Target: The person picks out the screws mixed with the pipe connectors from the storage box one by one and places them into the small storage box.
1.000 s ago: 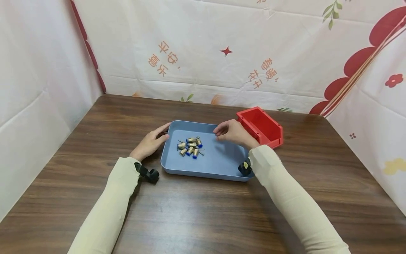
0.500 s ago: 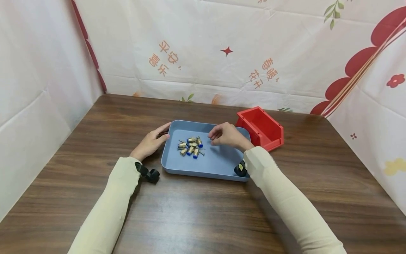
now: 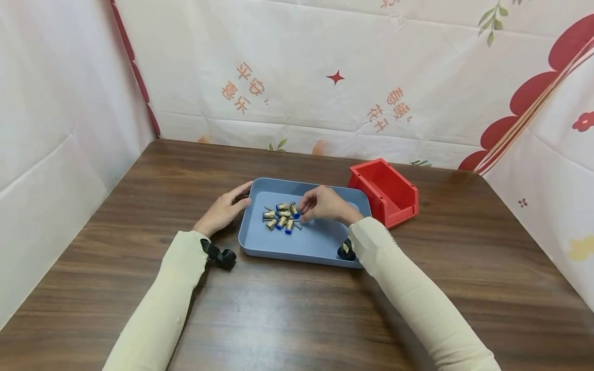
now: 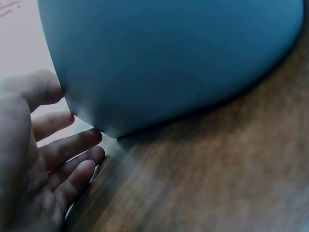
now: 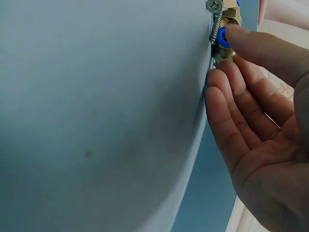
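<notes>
A blue-grey tray lies on the table with a small heap of brass push-in fittings with blue collars, mixed with screws. At its left end my left hand rests against the outside, thumb and fingertips touching the wall in the left wrist view. My right hand reaches over the tray from the right, its fingertips at the heap's right edge. Thumb and fingers stand apart around a blue-collared fitting in the right wrist view, the thumb tip overlapping it. A screw lies beside that fitting.
A red plastic bin stands right behind the tray's right end, its open side up. The brown wooden table runs back to a printed white cloth. Each wrist wears a small black camera.
My right hand has moved left and a little down, from the tray's right half to the edge of the fittings. My left hand stays at the tray's left end.
</notes>
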